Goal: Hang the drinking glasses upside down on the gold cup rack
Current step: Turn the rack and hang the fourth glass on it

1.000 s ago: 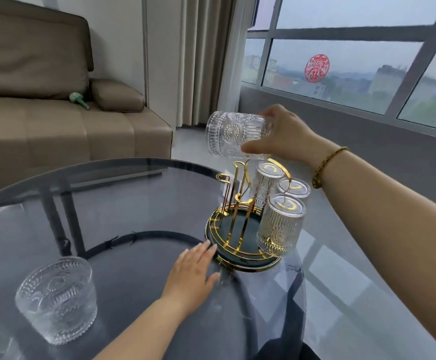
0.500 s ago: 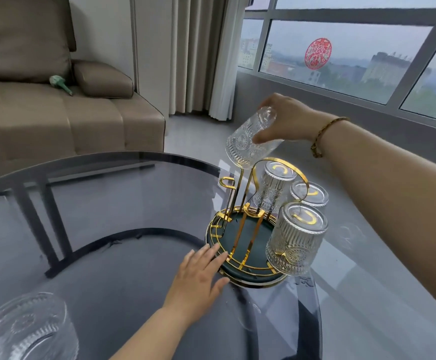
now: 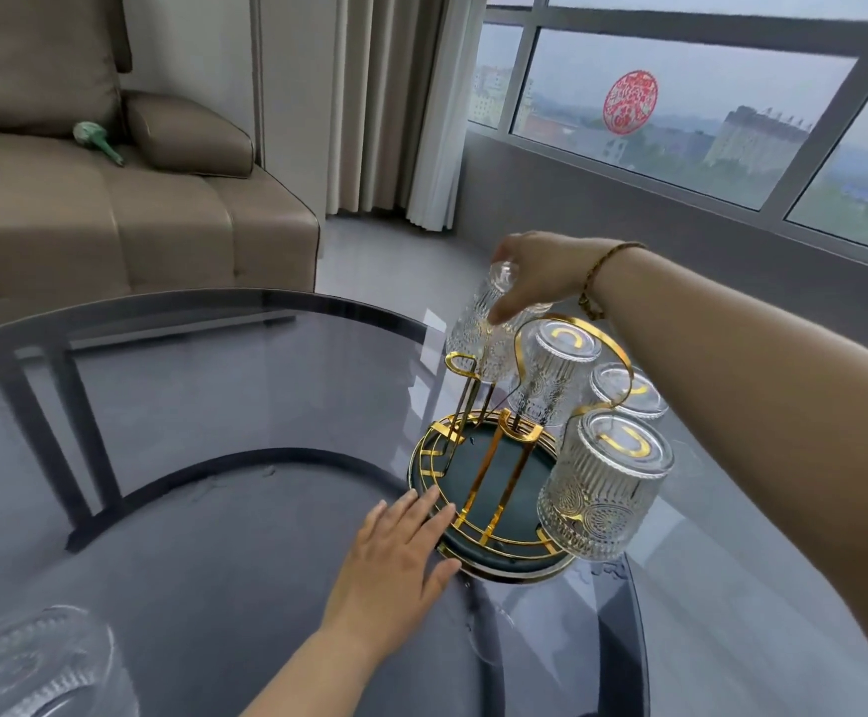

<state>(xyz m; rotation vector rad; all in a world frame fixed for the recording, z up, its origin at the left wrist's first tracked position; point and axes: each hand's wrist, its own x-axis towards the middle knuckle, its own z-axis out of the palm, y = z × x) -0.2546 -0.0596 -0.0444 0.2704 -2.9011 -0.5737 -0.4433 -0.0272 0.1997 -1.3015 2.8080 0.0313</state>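
The gold cup rack (image 3: 478, 501) with its dark green round base stands near the right edge of the glass table. Three ribbed glasses hang upside down on it: a near one (image 3: 602, 489), a middle one (image 3: 551, 377) and a far right one (image 3: 626, 393). My right hand (image 3: 535, 271) grips the bottom of a fourth glass (image 3: 478, 333), mouth down and tilted, at a gold prong on the rack's far left. My left hand (image 3: 395, 556) lies flat with spread fingers against the rack's near rim. Another glass (image 3: 34, 664) stands at the lower left corner.
The dark round glass table (image 3: 215, 406) ends just right of the rack. A brown sofa (image 3: 111, 209) with a small green object stands behind it at the left. Curtains and a large window fill the back right.
My right hand turned the held glass from sideways to mouth-down and lowered it onto the rack's far left prong. My left hand stayed at the rack's rim.
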